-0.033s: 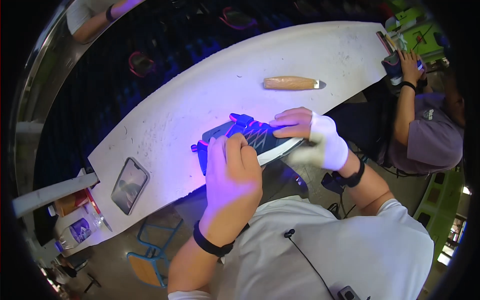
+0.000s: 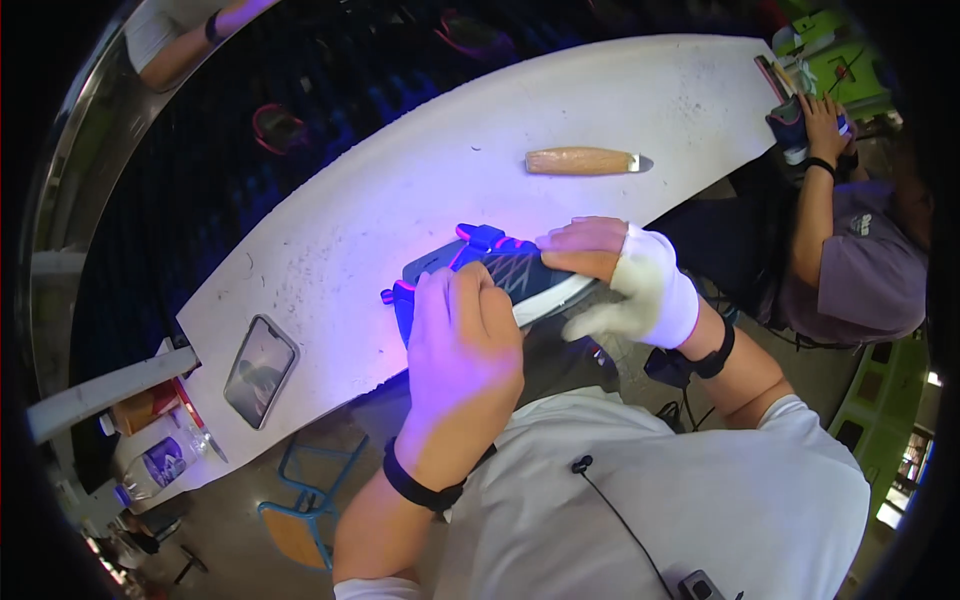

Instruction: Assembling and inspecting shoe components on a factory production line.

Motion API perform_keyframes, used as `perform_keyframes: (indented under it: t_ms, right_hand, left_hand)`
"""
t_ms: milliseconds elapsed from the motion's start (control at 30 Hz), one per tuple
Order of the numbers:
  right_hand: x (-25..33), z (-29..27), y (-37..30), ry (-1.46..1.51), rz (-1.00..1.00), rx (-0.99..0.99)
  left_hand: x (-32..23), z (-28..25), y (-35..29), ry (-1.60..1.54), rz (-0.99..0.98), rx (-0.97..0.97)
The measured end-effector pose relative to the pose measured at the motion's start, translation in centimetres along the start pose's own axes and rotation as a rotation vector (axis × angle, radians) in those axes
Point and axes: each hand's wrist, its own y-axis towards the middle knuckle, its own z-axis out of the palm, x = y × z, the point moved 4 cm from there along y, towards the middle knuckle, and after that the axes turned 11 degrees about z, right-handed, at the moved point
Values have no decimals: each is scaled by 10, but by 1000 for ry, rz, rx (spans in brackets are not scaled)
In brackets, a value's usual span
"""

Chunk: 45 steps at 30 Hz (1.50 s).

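Note:
A dark sneaker [image 2: 530, 278] with pink-edged trim, a blue tongue and a white sole lies on its side at the near edge of the white table. My left hand [image 2: 462, 325] is closed on its near side, close to the heel end, covering part of the upper. Over the toe lie the bare fingertips of my right hand [image 2: 630, 275], which wears a white fingerless glove. Its thumb is spread out below the sole, apart from it. Violet light falls on the shoe and my left hand.
A wooden-handled knife [image 2: 588, 162] lies beyond the shoe. On the left are a phone [image 2: 261, 372] and a plastic bottle [image 2: 162, 465] beside a metal bar [image 2: 110, 392]. A co-worker's hand [image 2: 822, 130] touches another shoe at the far right. A dark conveyor [image 2: 330, 90] borders the table.
My right thumb has swung out from the sole and shows sharply instead of blurred. The right fingers stay on the toe, and my left hand keeps its hold. The view shifts slightly.

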Motion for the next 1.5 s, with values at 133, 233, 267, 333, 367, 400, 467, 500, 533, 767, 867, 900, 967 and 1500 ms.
perform_keyframes:
  t_ms: [133,233,267,333,367,400,467,500,533,767,867,900,967,1500]
  right_hand:
    - [-2,7,0,-29,-2,-91]
    - [-3,6,1,22,13,-111]
    - [-1,8,5,33,10,-121]
    - [0,11,7,79,6,-109]
    - [1,13,10,115,4,-98]
    - [2,12,14,91,-3,-61]
    - [-2,10,22,-77,83,-29]
    - [-16,11,22,-33,230,80]
    - [-33,9,21,117,382,142]
    - [8,72,71,595,205,228]
    - [91,44,88,777,-69,107]
    - [99,40,95,773,-219,106]
    - [112,39,104,602,-316,77]
    - [114,103,152,1474,231,515]
  left_hand:
    - [7,-2,6,-69,-7,20]
    - [9,-3,3,-47,-3,24]
    - [12,-6,2,-50,-14,9]
    - [17,-9,-1,-24,-45,-5]
    - [20,-8,-2,-61,-45,-42]
    - [25,-10,-7,-85,-54,-79]
    - [45,-14,-21,-277,-65,-177]
    - [55,-22,-32,-378,-97,-225]
    - [61,-31,-45,-327,-125,-238]
    - [35,-126,-55,-297,-122,-396]
    - [14,-122,-54,-205,-135,-472]
    - [16,-119,-56,-198,-137,-477]
    - [27,-109,-58,-463,-354,-432]
    - [57,-108,-75,-580,-672,-246]
